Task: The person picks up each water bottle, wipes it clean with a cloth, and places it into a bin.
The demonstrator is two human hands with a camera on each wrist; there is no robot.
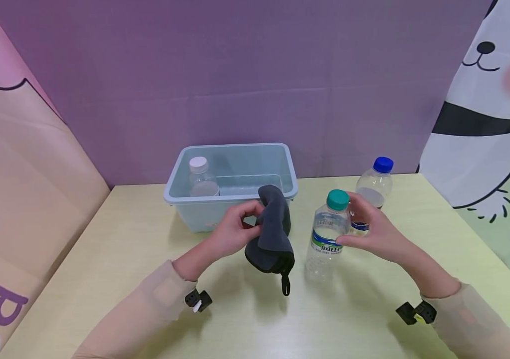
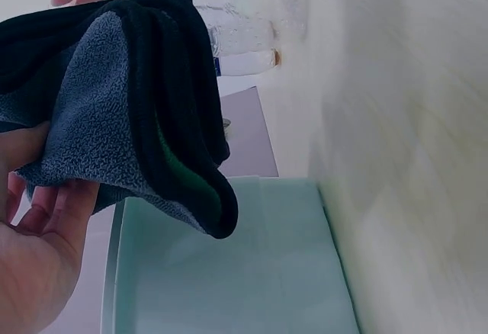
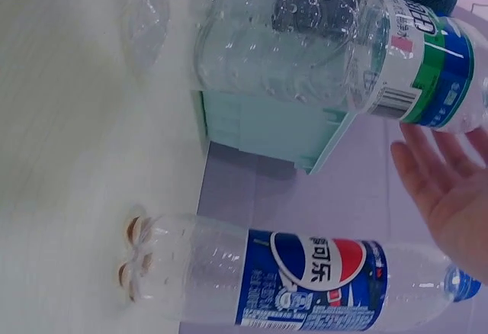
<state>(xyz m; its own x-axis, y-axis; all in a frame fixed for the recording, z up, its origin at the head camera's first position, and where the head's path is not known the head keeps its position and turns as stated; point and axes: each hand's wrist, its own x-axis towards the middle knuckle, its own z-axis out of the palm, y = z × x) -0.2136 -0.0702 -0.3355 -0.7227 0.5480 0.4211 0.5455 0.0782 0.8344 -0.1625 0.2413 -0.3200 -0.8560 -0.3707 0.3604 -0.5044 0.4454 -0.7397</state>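
In the head view my left hand (image 1: 234,227) pinches a folded dark grey cloth (image 1: 274,232) with black edging and a hanging loop, in front of the bin. The left wrist view shows the cloth's fuzzy face (image 2: 95,97) above my fingers (image 2: 69,212). To its right, my right hand (image 1: 374,229) holds a clear water bottle (image 1: 322,257) with a green cap, thumb in front and fingers behind. That bottle is upright and looks slightly off the table in the right wrist view, where fingers (image 3: 427,170) pass behind its label (image 3: 435,67). Their tips are hidden.
A light blue bin (image 1: 232,199) stands at the back of the table, holding a white-capped bottle (image 1: 199,174). Behind my right hand stands a Pepsi bottle (image 1: 374,187) with a blue cap; its label (image 3: 313,281) shows in the right wrist view. A purple backdrop (image 1: 255,89) closes the rear.
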